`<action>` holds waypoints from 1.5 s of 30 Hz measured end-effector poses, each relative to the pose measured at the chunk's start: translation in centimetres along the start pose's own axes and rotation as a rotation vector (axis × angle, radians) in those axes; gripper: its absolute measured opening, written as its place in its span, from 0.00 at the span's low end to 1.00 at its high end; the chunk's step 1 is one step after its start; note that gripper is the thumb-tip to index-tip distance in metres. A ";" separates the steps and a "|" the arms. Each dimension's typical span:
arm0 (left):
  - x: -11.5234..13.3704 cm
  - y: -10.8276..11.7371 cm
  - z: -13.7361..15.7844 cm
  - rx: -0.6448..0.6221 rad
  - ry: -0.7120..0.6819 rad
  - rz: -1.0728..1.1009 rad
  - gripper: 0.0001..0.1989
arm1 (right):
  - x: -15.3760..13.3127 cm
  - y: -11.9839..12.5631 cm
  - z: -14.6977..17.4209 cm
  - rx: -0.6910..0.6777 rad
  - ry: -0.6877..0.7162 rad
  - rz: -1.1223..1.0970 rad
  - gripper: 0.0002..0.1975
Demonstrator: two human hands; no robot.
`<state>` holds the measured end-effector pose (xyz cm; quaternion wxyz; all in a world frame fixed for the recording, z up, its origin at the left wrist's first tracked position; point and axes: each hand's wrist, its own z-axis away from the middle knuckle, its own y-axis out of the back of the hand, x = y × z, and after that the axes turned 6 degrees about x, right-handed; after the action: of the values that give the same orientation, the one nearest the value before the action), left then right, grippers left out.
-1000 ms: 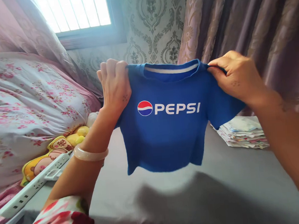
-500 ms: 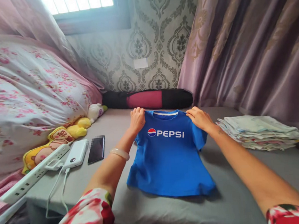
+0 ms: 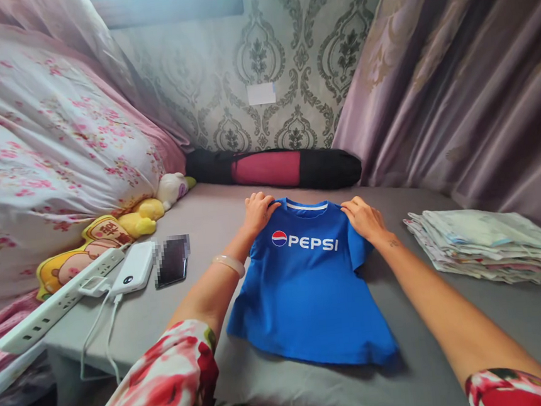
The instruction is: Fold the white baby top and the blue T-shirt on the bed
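Power strip [image 3: 60,301]: white, beside the yellow cushion [image 3: 52,276].
Power bank [image 3: 136,266]: white, cabled, left of the smartphone [image 3: 176,267].
Left hand [image 3: 258,214]: pinching one shoulder of the blue PEPSI T-shirt [image 3: 310,300].
T-shirt: laid out front-up on the grey sheet [image 3: 214,214], between both hands.
Right hand [image 3: 365,220]: pinching the other shoulder.
Folded cloths [image 3: 487,244]: stacked right of the T-shirt.
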<state>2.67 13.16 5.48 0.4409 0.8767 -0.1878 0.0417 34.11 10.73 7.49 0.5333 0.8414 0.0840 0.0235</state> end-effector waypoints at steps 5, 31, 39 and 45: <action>-0.1 -1.9 -0.4 -0.015 0.042 0.037 0.17 | 0.5 -1.8 -0.6 -0.014 0.013 0.007 0.17; -1.2 -8.4 -2.9 -0.189 0.087 -0.054 0.15 | 1.6 -8.0 -4.5 -0.269 -0.074 -0.030 0.18; -2.3 -9.4 -3.0 -0.399 0.178 -0.017 0.18 | 2.3 -10.0 -5.7 -0.337 -0.200 -0.278 0.15; -5.1 -7.7 -3.7 -0.475 0.280 -0.016 0.22 | 4.6 -8.8 -4.9 -0.386 -0.351 -0.424 0.19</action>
<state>1.08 21.75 0.62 0.6562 0.7358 -0.1227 0.1139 36.99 19.53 1.45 0.6820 0.6800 0.1582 -0.2177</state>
